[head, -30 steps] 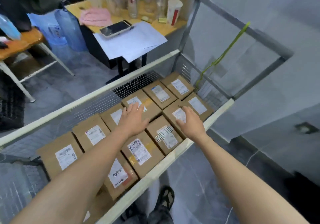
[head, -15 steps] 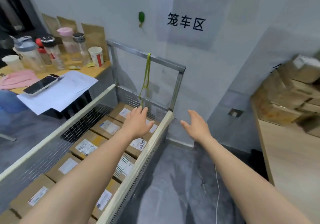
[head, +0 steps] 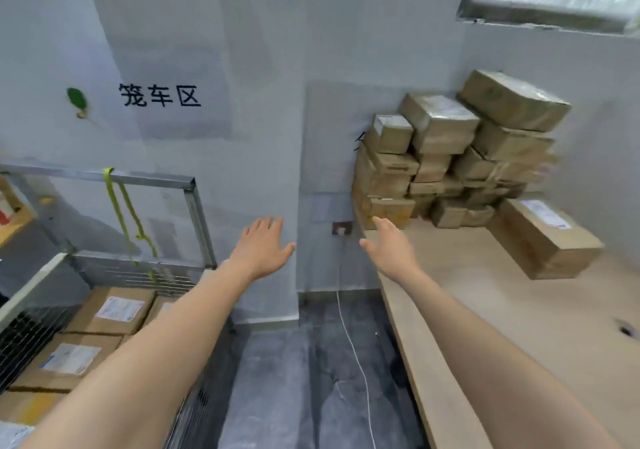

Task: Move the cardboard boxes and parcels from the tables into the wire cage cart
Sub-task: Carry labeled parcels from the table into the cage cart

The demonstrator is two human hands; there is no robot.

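Pale wooden counter [head: 519,327]: stacked brown cardboard boxes [head: 446,157] at its far corner. Left hand [head: 261,247], right hand [head: 389,246]: open, empty. Advice: lift topmost first, both palms under; wire cage cart [head: 145,275] left.

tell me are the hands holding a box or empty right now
Empty. The left hand and right hand are open with fingers spread, in the air between the cart and the boxes on the table.
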